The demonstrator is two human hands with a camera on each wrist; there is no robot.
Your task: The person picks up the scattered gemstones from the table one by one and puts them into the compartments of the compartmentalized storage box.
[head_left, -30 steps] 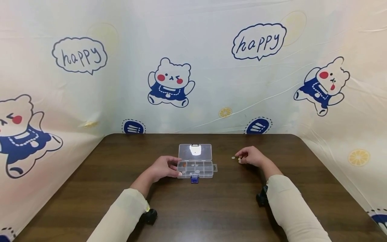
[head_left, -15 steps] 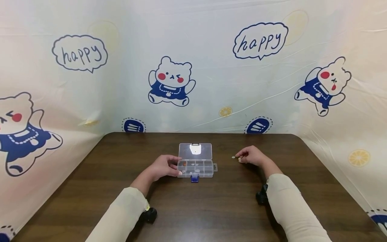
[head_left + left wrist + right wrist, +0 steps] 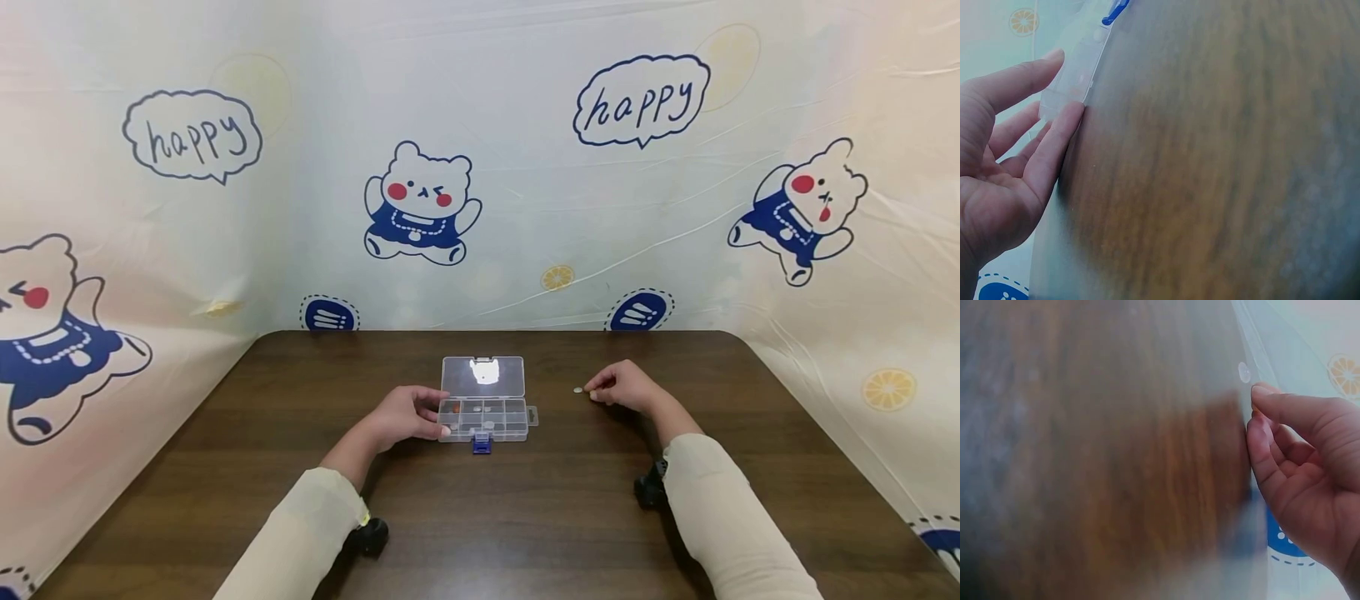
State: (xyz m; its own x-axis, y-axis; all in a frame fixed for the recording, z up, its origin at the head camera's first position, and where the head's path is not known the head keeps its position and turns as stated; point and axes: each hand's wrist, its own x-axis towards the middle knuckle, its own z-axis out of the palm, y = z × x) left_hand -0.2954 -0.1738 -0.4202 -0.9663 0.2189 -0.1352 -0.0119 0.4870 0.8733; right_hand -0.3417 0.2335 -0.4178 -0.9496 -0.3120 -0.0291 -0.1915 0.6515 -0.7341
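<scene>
A clear plastic compartment box (image 3: 495, 415) stands on the table with its lid (image 3: 498, 379) raised at the back and a blue latch (image 3: 482, 445) at the front. Several small pieces lie in its compartments, one of them orange (image 3: 455, 409). My left hand (image 3: 408, 414) grips the box's left end, thumb at the front corner and fingers along the side. To the right of the box, my right hand (image 3: 621, 387) pinches a small yellowish piece (image 3: 1255, 408) between thumb and forefinger, mostly hidden by the fingertips. Just left of those fingertips lies a small pale round disc (image 3: 577, 390).
The brown wooden table (image 3: 480, 517) has a rounded far edge. A printed cloth (image 3: 525, 208) hangs behind it and on both sides. A clear hanging tab (image 3: 532, 416) sticks out of the box's right end.
The small yellowish piece under my right fingertips, visible on the table side before, is now nearly covered by them. My left hand and the box stay in place.
</scene>
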